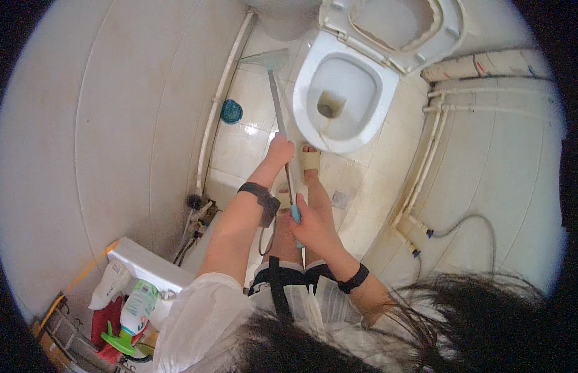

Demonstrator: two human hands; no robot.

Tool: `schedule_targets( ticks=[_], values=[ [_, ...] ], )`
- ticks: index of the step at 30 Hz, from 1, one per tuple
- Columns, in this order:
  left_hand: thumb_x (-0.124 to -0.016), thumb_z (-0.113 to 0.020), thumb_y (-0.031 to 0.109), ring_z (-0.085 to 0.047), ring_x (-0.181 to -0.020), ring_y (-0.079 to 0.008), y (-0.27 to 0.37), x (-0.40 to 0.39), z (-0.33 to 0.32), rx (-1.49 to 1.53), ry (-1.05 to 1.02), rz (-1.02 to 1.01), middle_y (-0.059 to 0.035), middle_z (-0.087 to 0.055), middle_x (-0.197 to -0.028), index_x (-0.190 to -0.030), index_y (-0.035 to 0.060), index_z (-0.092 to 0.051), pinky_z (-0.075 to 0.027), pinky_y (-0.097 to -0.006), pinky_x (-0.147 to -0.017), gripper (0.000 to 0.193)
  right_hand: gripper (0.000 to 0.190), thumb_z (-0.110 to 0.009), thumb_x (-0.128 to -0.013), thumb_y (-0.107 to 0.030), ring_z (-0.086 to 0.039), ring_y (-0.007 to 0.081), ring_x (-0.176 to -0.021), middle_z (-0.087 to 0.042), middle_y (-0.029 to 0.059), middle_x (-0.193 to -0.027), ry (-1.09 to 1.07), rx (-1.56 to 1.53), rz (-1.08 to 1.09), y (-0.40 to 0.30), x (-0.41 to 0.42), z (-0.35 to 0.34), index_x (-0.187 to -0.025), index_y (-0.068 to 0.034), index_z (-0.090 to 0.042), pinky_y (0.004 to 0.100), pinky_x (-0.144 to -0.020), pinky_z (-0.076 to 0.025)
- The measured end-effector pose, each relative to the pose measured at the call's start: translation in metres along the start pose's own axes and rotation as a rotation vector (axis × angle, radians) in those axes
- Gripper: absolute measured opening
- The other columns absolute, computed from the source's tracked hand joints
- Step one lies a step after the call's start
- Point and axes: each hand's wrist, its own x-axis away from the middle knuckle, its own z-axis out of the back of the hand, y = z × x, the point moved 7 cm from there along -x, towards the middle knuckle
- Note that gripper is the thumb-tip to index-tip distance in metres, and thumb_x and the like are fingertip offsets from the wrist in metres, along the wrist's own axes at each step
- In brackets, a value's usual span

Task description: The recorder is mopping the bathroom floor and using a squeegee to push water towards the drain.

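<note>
My left hand (281,149) is closed around the upper part of the metal pole of a long-handled floor squeegee (278,100). Lower down, near my lap, my right hand (312,228) grips the light-blue handle end of the same pole. The squeegee's wide, pale translucent head lies at the far left of the tiled floor, close to the wall pipe and left of the toilet. A toilet (300,93) with its seat raised stands to the right of the pole; brownish residue shows in its bowl.
A round teal drain cover or strainer (231,112) lies by the left wall pipe (221,93). Spray bottle (139,303), other bottles and a red cloth sit lower left. Pipes (433,149) and a hose run along the right wall. My sandalled foot (310,158) is before the toilet.
</note>
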Motion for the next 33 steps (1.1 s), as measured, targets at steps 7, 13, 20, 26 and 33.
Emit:
schedule_targets(
  ticks=[7,13,20,26,33],
  values=[
    [-0.073,-0.050,0.010,-0.058,-0.060,-0.0315,0.068,-0.075,0.025,0.387,0.040,-0.009,-0.0237,-0.054,-0.083,-0.107,-0.0054,-0.034,-0.049,-0.0378,-0.055,0.041,0.052,-0.053,-0.070,-0.005,-0.055,0.0218,-0.072,-0.057,0.0130,-0.083,0.085,0.101,0.165,-0.006,-0.072,0.096,-0.119,0.005,-0.037,0.0309,-0.068,-0.045],
    [-0.073,-0.051,0.008,-0.057,-0.069,-0.0278,0.134,-0.106,0.028,0.386,-0.157,0.024,-0.0175,-0.054,-0.088,-0.090,0.0059,-0.055,-0.046,-0.0381,-0.057,0.018,0.057,-0.052,-0.067,-0.002,-0.057,0.0244,-0.076,-0.056,0.0191,-0.090,-0.033,-0.257,-0.123,-0.033,-0.105,0.202,-0.121,0.001,-0.037,0.0307,-0.071,-0.044],
    [-0.061,-0.056,0.003,-0.049,-0.084,-0.0271,0.210,-0.081,0.072,-0.371,0.131,-0.802,-0.0105,-0.050,-0.077,-0.078,0.0057,-0.051,-0.041,-0.0375,-0.074,0.018,0.048,-0.051,-0.071,-0.004,-0.055,0.0357,-0.085,-0.055,0.0198,-0.100,0.012,0.501,0.213,-0.109,-0.067,0.230,-0.118,-0.001,-0.041,0.0387,-0.073,-0.045],
    [-0.067,-0.052,0.006,-0.053,-0.075,-0.0247,0.215,-0.040,0.067,-0.482,-0.038,-0.881,-0.0083,-0.051,-0.076,-0.073,0.0067,-0.049,-0.046,-0.0336,-0.061,0.007,0.045,-0.056,-0.066,-0.008,-0.054,0.0301,-0.083,-0.054,0.0149,-0.103,-0.026,0.920,0.206,-0.114,-0.030,0.239,-0.111,-0.006,-0.047,0.0368,-0.071,-0.046],
    [-0.068,-0.052,0.012,-0.052,-0.076,-0.0203,0.226,-0.019,0.038,-0.508,-0.032,-1.020,-0.0045,-0.046,-0.074,-0.074,0.0102,-0.047,-0.048,-0.0288,-0.057,0.008,0.031,-0.054,-0.067,0.000,-0.052,0.0284,-0.075,-0.055,0.0138,-0.099,0.248,0.859,0.250,-0.137,-0.008,0.280,-0.098,-0.004,-0.055,0.0333,-0.067,-0.046]
  ],
)
